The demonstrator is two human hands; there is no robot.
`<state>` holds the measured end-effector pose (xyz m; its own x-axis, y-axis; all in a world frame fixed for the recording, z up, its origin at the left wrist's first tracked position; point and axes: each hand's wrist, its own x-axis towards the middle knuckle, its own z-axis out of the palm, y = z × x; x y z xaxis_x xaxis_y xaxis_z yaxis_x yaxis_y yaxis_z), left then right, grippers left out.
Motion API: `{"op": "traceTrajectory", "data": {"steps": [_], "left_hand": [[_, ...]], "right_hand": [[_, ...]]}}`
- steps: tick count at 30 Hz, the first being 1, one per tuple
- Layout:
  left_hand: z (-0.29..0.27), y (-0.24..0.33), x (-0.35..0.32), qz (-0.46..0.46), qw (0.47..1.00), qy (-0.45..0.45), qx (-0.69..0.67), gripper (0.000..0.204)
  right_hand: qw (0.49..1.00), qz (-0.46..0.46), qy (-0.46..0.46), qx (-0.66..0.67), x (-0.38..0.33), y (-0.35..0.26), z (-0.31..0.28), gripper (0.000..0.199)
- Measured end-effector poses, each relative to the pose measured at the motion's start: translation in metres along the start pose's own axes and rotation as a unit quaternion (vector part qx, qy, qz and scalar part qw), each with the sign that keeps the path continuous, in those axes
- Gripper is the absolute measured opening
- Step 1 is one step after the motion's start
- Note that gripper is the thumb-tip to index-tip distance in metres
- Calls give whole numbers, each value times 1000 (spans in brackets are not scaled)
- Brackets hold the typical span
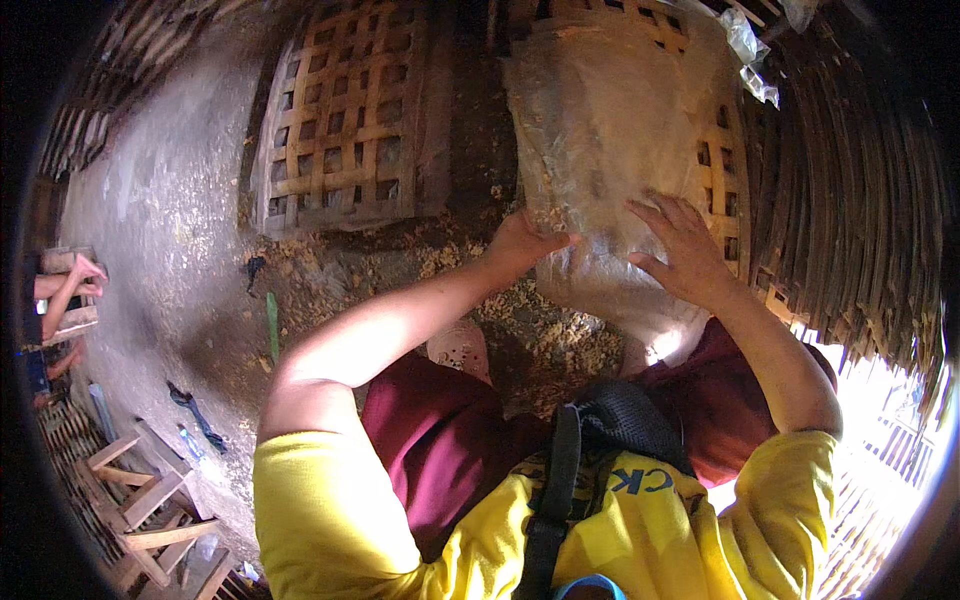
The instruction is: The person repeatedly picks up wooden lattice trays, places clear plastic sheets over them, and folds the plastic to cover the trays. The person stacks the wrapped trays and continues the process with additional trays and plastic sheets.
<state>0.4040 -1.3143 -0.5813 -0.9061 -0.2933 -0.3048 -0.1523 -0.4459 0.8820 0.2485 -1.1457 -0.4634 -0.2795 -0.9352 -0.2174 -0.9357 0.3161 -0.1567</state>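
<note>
A translucent, wrinkled plastic sheet (pixel 610 120) covers most of a woven bamboo lattice panel (pixel 728 190) in front of me. My left hand (pixel 520 247) is at the sheet's near left edge, its thumb lying along the plastic and its other fingers partly hidden. It seems to grip that edge. Over the right part of the sheet, my right hand (pixel 688 250) is open with fingers apart, the fingertips at the plastic. The sheet's near end hangs toward my knees.
Another bamboo lattice panel (pixel 340 130) lies to the left. Pale crumbs (pixel 570 340) litter the dark floor. Slatted wall poles (pixel 850 190) stand at right. At the left are another person's hands (pixel 88 275), a wooden frame (pixel 150 500), a dark strap-like item (pixel 195 415) and a green strip (pixel 272 325).
</note>
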Motion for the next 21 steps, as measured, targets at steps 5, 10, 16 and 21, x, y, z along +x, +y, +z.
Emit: {"op": "traceTrajectory", "data": {"steps": [5, 10, 16, 21], "left_hand": [[-7, -8, 7, -109, 988, 104, -45, 35], [-56, -44, 7, -188, 927, 318, -66, 34], [-32, -11, -13, 322, 745, 129, 569, 68], [-32, -4, -12, 129, 686, -79, 712, 85]], "right_hand": [[988, -34, -118, -94, 14, 0, 30, 83], [982, -29, -165, -93, 17, 1, 28, 87], [984, -28, -148, -99, 11, 4, 32, 89], [977, -34, -161, -133, 15, 4, 31, 88]]}}
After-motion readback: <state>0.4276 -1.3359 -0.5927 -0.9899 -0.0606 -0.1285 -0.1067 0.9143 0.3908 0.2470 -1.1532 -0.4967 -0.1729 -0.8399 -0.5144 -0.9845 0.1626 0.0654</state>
